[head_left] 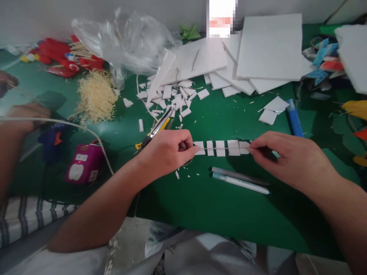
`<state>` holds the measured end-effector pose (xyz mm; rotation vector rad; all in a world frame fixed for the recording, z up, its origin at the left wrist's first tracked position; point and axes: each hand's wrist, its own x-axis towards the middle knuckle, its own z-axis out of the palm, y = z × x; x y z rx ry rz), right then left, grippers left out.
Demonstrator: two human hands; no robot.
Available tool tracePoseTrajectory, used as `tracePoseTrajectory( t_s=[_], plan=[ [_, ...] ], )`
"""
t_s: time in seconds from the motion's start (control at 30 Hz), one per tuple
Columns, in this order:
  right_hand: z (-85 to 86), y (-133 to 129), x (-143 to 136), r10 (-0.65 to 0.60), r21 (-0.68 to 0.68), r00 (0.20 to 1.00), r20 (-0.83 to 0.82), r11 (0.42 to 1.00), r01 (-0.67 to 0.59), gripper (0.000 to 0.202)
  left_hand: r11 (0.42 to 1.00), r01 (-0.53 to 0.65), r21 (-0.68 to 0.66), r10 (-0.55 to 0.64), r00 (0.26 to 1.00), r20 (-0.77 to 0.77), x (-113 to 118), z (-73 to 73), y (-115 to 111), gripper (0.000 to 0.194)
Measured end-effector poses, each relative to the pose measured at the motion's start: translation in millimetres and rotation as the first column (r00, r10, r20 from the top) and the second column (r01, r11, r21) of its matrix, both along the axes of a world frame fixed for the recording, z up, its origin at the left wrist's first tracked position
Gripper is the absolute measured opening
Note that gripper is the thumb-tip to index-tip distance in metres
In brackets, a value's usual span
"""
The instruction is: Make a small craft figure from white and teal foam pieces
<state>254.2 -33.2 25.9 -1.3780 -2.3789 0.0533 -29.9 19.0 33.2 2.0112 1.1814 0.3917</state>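
Note:
Several small white foam pieces [220, 148] lie in a row on the green table. A thin string [226, 148] is stretched across the row from one hand to the other. At the row's left end, my left hand [177, 149] is closed in a pinch on the string. My right hand [279, 151] pinches it at the right end, beside the last piece. A utility knife [160, 128] with its blade out lies just behind my left hand, which partly hides it. Below the row rest a grey pen [239, 176] and a white pen [241, 183].
Foam scraps [177, 97] and stacked foam sheets [269, 47] lie at the back, near a clear plastic bag [129, 42]. A blue marker [294, 118] lies behind my right hand. Left are thin sticks [96, 95], a purple box [84, 163], a white cable [99, 133] and another person's hand [28, 114].

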Motion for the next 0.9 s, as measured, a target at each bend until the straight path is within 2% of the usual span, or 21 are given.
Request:
tracePoseTrajectory(
  t_s=[0.23,0.47,0.6,0.77,0.9],
  plan=[
    [-4.2,0,1,-0.004,0.008,0.999,0.041,1.000,0.003,0.014,0.994,-0.009,0.110,0.014,0.999,-0.037,-1,-8.2,1,0.027],
    [-1.2,0,0,-0.014,0.026,1.000,0.011,1.000,0.014,0.014,0.997,-0.006,0.077,0.010,0.999,-0.052,0,-12.0,0,0.026],
    [1.8,-4,-1,-0.077,0.031,0.990,-0.115,0.996,0.081,0.013,0.990,-0.013,0.141,0.017,1.000,-0.026,-1,-9.6,1,0.027],
    [-1.6,-11,-1,-0.224,-0.171,0.894,-0.389,0.971,0.169,0.010,0.988,-0.023,0.151,0.025,1.000,-0.008,-1,-6.9,0,0.025],
    [1.2,-11,-3,-0.254,-0.253,0.847,-0.468,0.956,0.147,0.013,0.989,-0.013,0.149,0.015,1.000,-0.016,0,-7.3,-1,0.025]
  ],
)
